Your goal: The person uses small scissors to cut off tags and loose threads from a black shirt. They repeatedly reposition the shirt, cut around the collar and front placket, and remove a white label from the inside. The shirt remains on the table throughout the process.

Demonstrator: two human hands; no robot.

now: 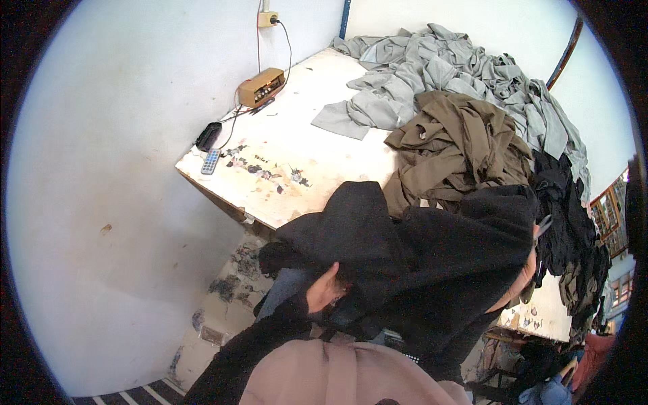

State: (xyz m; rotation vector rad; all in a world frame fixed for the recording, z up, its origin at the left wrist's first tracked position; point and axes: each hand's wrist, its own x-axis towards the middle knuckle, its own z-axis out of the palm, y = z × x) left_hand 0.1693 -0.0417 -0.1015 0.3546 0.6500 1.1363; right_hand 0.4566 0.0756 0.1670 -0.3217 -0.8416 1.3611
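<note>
A large piece of black fabric (432, 250) hangs in front of me, spread from my left side across to my right and over the table's near edge. My left hand (324, 290) grips its lower left part, with the thumb showing and the fingers hidden in the folds. My right hand (528, 270) is at the fabric's right edge, mostly covered by it, so its fingers do not show. Just above that hand, a small grey metal tool (542, 225) pokes out; its kind is unclear. A heap of brown cloth (466, 145) lies just beyond the black fabric.
The pale table (297, 101) bears a pile of grey cloth (459, 67) along its far side and more black cloth (557, 185) at right. A tan radio-like box (261, 88), a black object (209, 136) and a remote control (211, 162) lie near the left wall.
</note>
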